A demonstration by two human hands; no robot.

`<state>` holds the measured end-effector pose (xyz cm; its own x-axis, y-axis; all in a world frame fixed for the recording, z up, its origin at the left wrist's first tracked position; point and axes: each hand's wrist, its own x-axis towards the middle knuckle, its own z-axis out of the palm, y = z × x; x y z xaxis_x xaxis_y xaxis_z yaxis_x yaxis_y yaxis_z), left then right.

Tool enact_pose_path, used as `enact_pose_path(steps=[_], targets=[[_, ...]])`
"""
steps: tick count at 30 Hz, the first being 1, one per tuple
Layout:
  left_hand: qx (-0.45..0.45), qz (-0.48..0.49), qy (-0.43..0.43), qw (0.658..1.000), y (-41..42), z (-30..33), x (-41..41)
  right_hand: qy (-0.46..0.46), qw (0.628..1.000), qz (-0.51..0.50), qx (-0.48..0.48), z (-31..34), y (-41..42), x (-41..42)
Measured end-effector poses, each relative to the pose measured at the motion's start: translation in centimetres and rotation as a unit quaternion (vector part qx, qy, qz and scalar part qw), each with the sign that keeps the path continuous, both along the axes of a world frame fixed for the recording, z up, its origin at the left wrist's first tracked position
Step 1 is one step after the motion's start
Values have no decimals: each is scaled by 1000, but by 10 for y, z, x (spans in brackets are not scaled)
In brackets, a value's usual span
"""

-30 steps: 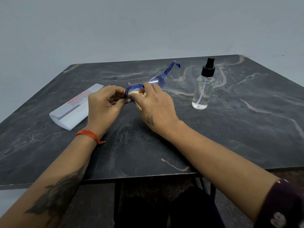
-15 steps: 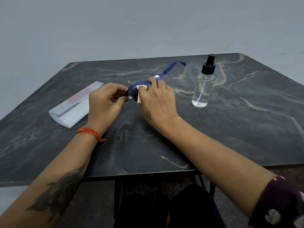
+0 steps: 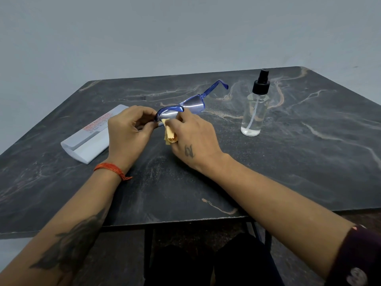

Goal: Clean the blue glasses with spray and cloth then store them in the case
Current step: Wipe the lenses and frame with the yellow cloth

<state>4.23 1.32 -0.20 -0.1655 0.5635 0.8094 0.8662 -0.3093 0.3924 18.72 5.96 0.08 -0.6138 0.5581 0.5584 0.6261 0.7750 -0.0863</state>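
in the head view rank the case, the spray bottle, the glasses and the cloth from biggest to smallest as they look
1. Case, though the left hand hides part.
2. Glasses and spray bottle: too alike to rank.
3. Cloth, smallest, but mostly bunched under the right hand.

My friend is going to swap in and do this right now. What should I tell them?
Left hand: grips one end of the blue plastic glasses.
Right hand: presses the small yellow cloth to a lens.
Clear spray bottle with black pump stands on the table at the right; flat white case lies at the left.
Underway: wiping.
Left: finish wiping, put glasses in the case.
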Motion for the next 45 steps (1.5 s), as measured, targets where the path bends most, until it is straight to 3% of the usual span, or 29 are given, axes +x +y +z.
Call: enact_pose_path(steps=[8,19,24,27,33,39,45], targets=[[0,-2,-9,1000,-2,1,0,49,998,28,-8,4,3,7],[1,-6,-29,1000,0,1,-2,34,998,-38,26,5,11,9],[2,-3,-34,999,0,0,-3,176,984,-15,3,10,10,11],[-1,-7,-25,1000,0,0,-2,207,978,16,3,10,9,10],[-4,-14,-15,1000,-1,2,0,60,998,-16,9,2,9,1],[-7,-6,-5,1000,-3,3,2,42,998,54,-15,3,6,3],[-13,-4,-7,1000,-2,2,1,49,998,39,-15,6,10,9]])
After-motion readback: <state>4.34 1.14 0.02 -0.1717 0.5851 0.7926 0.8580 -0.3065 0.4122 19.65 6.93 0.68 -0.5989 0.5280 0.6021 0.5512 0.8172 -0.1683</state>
